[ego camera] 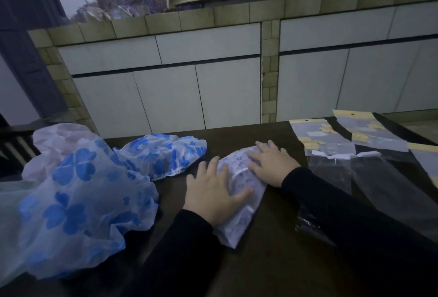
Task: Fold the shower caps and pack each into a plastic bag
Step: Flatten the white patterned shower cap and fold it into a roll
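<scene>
On the dark table (272, 261), seen from our head camera, we press a folded shower cap (239, 202) flat with both hands. Our left hand (211, 192) lies on the near, left part of the cap, fingers straight and slightly spread, the thumb stretched across the white material. Our right hand (270, 161) rests on the far end of the same cap, palm down, fingers straight and close together. Neither hand curls round anything; both simply press down. The cap is white with a faint purple pattern and lies as a narrow strip running from the middle of the table toward us.

To the left we see a big pile of loose shower caps (71, 197), thin white plastic printed with blue flowers, with a pinkish one at the back of the heap. Another blue-flowered cap (163, 152) lies just beyond it, close to our left hand but not touching it.

To the right, well apart from the folded cap, several clear plastic bags (331, 145) with yellow header strips lie side by side on the table. One more crumpled clear wrapper (308, 225) sits under our right sleeve (343, 202).

Behind the table stands a tiled wall (189, 83) topped by a ledge with cloth on it.
</scene>
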`<action>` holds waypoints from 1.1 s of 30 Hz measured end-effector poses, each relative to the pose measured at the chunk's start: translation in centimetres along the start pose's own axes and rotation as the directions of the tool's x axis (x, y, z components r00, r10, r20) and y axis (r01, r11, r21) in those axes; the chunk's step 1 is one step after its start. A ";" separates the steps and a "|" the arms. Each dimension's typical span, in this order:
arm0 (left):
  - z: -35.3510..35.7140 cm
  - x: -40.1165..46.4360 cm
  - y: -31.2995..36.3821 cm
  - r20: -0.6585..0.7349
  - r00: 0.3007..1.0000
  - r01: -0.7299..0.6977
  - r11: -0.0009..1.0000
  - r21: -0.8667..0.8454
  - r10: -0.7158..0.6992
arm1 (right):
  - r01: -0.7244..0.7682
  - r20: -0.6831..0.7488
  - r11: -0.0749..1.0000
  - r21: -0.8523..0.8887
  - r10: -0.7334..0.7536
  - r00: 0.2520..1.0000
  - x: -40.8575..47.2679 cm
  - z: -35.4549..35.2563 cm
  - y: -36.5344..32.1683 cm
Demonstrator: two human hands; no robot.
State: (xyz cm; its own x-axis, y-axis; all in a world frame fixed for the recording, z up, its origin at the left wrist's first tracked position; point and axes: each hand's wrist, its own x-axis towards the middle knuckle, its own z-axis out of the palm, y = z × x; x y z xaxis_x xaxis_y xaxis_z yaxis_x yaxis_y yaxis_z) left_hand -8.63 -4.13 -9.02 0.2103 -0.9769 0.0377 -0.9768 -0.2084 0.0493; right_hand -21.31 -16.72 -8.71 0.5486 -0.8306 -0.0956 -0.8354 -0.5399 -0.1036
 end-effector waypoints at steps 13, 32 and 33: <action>1.6 0.2 -0.9 0.251 0.962 -0.085 0.990 -0.110 0.110 | 0.024 0.134 0.999 -0.033 -0.019 0.991 2.9 0.7 0.7; 1.2 2.2 -0.7 0.275 0.960 0.082 0.993 -0.089 -0.055 | 0.197 0.153 0.979 -0.046 -0.188 0.970 -2.9 0.9 1.8; 1.1 2.0 -0.7 0.271 0.961 0.076 0.994 -0.084 -0.051 | 0.202 0.145 0.977 -0.068 -0.191 0.971 -2.9 1.0 1.7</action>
State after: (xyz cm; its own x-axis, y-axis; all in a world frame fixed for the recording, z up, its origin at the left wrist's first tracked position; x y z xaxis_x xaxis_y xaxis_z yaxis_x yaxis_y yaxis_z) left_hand -7.59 -6.04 -10.06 0.2412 -0.9412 -0.2366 -0.9510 -0.2778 0.1355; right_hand -24.31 -15.13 -9.59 0.6972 -0.6834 -0.2167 -0.7074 -0.7048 -0.0533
